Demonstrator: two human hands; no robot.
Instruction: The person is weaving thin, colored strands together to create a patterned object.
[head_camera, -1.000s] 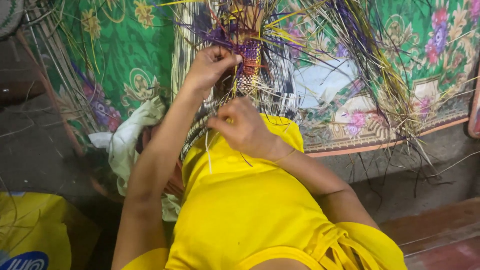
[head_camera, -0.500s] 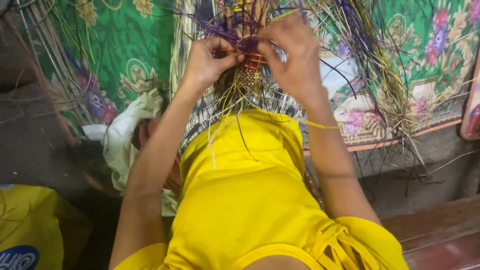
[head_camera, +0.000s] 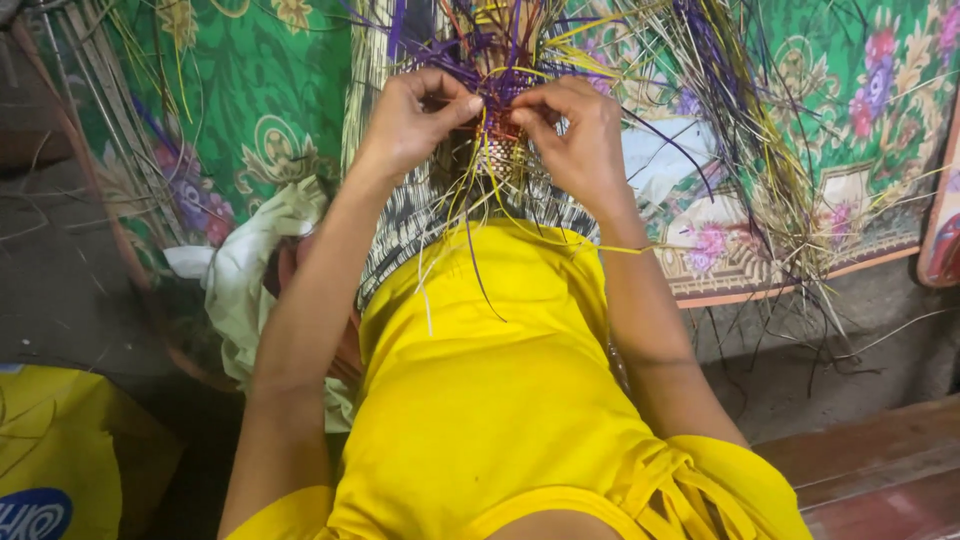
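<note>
L hand (head_camera: 415, 120): fingers pinch purple strips (head_camera: 470, 60).
R hand (head_camera: 570, 130): fingers pinch strips at woven piece (head_camera: 498, 150), mat's top edge.
Tip: keep tension even, strips flat.

around woven piece (head_camera: 498, 150): loose strands (head_camera: 720, 120) fan out everywhere, snaggy
left of it: green mat (head_camera: 250, 90) mostly open

1. Light is even and fairly bright, soft with no hard glare anywhere.
2. The yellow garment (head_camera: 500, 400) is strongly saturated, close to overexposed at its middle.
3. Left of the garment, the floor (head_camera: 60, 280) falls into dim grey shadow.
4. Focus is acceptable above the garment; thin strands (head_camera: 700, 120) there smear slightly.
5. Straight edges bow near the frame corners, a wide-lens distortion.
</note>
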